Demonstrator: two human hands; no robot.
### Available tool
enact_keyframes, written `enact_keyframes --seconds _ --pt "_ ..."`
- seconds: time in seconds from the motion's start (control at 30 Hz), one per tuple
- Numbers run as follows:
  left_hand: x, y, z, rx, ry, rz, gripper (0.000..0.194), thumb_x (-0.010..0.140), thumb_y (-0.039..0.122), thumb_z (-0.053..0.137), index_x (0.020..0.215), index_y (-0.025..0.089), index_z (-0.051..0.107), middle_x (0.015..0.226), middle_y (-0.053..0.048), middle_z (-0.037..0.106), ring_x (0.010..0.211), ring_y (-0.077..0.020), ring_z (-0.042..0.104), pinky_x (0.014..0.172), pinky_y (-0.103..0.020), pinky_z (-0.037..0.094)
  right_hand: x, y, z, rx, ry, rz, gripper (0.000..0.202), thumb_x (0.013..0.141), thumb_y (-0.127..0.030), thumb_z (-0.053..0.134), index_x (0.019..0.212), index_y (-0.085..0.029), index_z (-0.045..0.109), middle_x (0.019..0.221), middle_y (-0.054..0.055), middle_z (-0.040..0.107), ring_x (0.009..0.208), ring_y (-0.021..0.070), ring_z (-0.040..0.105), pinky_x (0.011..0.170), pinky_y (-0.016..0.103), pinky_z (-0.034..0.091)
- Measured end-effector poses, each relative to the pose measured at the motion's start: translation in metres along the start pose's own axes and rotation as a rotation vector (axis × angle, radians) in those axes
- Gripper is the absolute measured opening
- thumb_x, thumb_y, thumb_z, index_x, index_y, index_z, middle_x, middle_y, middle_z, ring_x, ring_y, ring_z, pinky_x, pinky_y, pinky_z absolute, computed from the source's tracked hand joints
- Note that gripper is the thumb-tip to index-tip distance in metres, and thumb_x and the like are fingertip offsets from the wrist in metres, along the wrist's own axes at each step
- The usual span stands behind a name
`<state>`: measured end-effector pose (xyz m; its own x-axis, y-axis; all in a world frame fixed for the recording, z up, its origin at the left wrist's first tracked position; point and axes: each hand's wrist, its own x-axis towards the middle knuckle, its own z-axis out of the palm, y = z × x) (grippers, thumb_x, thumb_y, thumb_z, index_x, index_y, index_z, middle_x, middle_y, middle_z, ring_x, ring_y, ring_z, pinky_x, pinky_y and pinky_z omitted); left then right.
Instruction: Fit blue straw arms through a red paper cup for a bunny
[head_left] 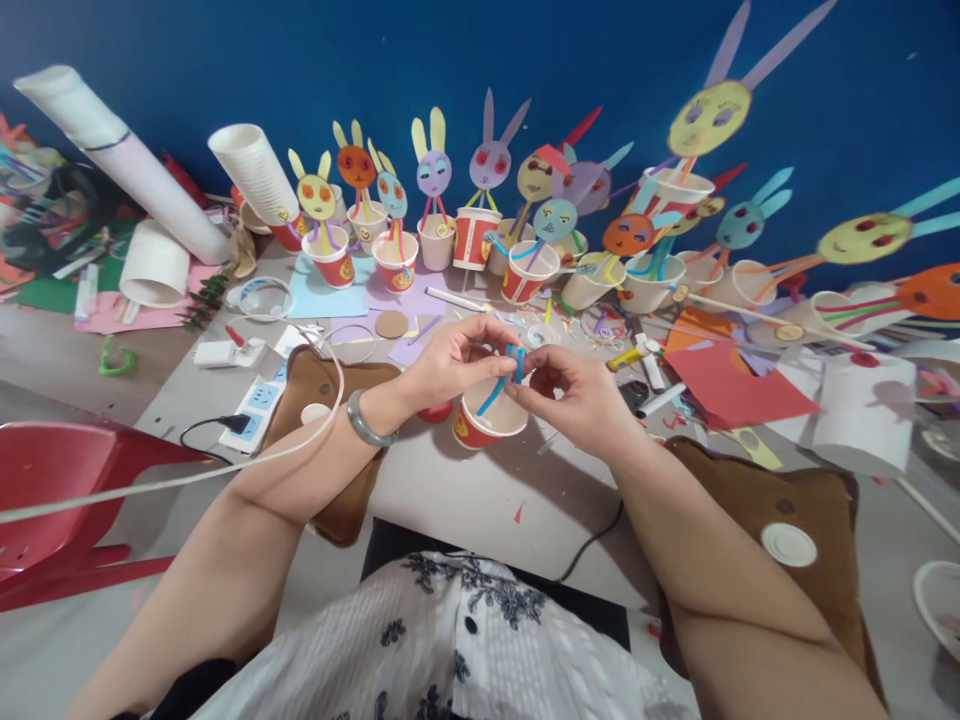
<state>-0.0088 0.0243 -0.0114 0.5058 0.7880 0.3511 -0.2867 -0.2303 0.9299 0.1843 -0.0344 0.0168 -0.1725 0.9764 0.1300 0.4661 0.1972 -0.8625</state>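
A red and white paper cup [469,430] stands on the table in front of me. Above its mouth, my left hand [465,360] pinches a blue paper strip [491,397] near its top between thumb and fingers. The strip's lower end slants down into the cup, and its upper part looks doubled or folded. My right hand [566,390] is closed at the same strip from the right, thumb and forefinger pressed at its edge. Part of a red round thing [436,412] shows beside the cup, under my left wrist.
Behind stand several paper-cup figures with rabbit heads [433,174]. A power strip [259,405] and a white cable [330,400] lie left. Brown cushions [780,490] flank my arms. Red paper [739,385] and scraps cover the right. A red chair [67,480] stands left.
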Motion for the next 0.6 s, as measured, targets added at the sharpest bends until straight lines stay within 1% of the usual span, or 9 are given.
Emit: enact_keyframes --seconds 0.1,0.17,0.23,0.33,0.4,0.5,0.53,0.6 --pt "-0.0002 -0.0013 0.0001 -0.028 -0.006 0.006 0.032 0.082 0.041 0.084 0.100 0.017 0.072 0.094 -0.004 0.075 0.086 -0.0137 0.071 0.079 -0.026 0.057 0.0008 0.0005 0.0022 -0.025 -0.011 -0.044 0.021 0.081 -0.036 0.077 0.080 -0.021 0.063 0.069 -0.002 0.060 0.059 0.0113 0.051 0.057 0.028 0.042" --pt "-0.0011 -0.0019 0.0015 -0.054 -0.003 -0.013 0.031 0.082 0.040 0.084 0.100 0.018 0.073 0.094 -0.004 0.076 0.087 -0.0141 0.071 0.080 -0.027 0.057 0.0014 0.0011 0.0035 -0.025 0.013 -0.089 0.019 0.079 -0.033 0.077 0.080 -0.021 0.062 0.077 0.000 0.062 0.064 0.0122 0.053 0.060 0.029 0.044" --pt "-0.0023 -0.0024 0.0034 -0.065 -0.006 -0.037 0.032 0.081 0.041 0.084 0.101 0.018 0.074 0.095 -0.004 0.076 0.087 -0.0148 0.071 0.082 -0.029 0.057 0.0018 0.0026 0.0051 -0.043 0.022 -0.137 0.017 0.078 -0.030 0.077 0.079 -0.022 0.062 0.078 0.000 0.060 0.067 0.0131 0.052 0.062 0.029 0.044" --pt "-0.0038 -0.0027 0.0050 -0.071 -0.034 -0.067 0.036 0.084 0.046 0.081 0.106 0.019 0.073 0.101 -0.006 0.076 0.091 -0.0166 0.071 0.087 -0.032 0.056 0.0021 0.0057 0.0073 -0.076 0.009 -0.180 0.014 0.081 -0.027 0.074 0.074 -0.022 0.063 0.081 0.001 0.061 0.073 0.0151 0.055 0.065 0.030 0.045" --pt "-0.0042 -0.0024 0.0037 -0.032 -0.028 -0.067 0.045 0.083 0.050 0.080 0.117 0.021 0.070 0.116 -0.009 0.073 0.105 -0.0199 0.069 0.094 -0.035 0.054 0.0023 0.0071 0.0075 -0.075 0.034 -0.185 0.015 0.084 -0.029 0.072 0.073 -0.022 0.065 0.085 0.003 0.063 0.078 0.0171 0.058 0.069 0.032 0.046" --pt "-0.0042 -0.0017 -0.0007 0.073 -0.016 -0.087 0.073 0.073 0.052 0.088 0.134 0.025 0.059 0.138 -0.012 0.062 0.130 -0.0282 0.059 0.106 -0.041 0.049 0.0022 0.0074 0.0055 -0.062 0.128 -0.190 0.015 0.085 -0.032 0.073 0.074 -0.023 0.068 0.089 0.003 0.064 0.083 0.0192 0.061 0.077 0.035 0.050" --pt "-0.0042 -0.0017 -0.0021 0.094 -0.027 -0.103 0.083 0.068 0.053 0.091 0.137 0.025 0.056 0.141 -0.013 0.059 0.135 -0.0306 0.055 0.109 -0.043 0.047 0.0020 0.0072 0.0046 -0.067 0.166 -0.194 0.012 0.084 -0.031 0.073 0.075 -0.023 0.069 0.090 0.003 0.064 0.085 0.0197 0.062 0.080 0.037 0.050" --pt "-0.0042 -0.0014 -0.0039 0.112 -0.065 -0.129 0.096 0.059 0.054 0.095 0.139 0.024 0.052 0.142 -0.014 0.056 0.137 -0.0336 0.053 0.111 -0.048 0.046 0.0016 0.0073 0.0029 -0.090 0.245 -0.209 0.008 0.082 -0.028 0.074 0.076 -0.023 0.070 0.093 0.003 0.063 0.089 0.0209 0.063 0.085 0.039 0.051"
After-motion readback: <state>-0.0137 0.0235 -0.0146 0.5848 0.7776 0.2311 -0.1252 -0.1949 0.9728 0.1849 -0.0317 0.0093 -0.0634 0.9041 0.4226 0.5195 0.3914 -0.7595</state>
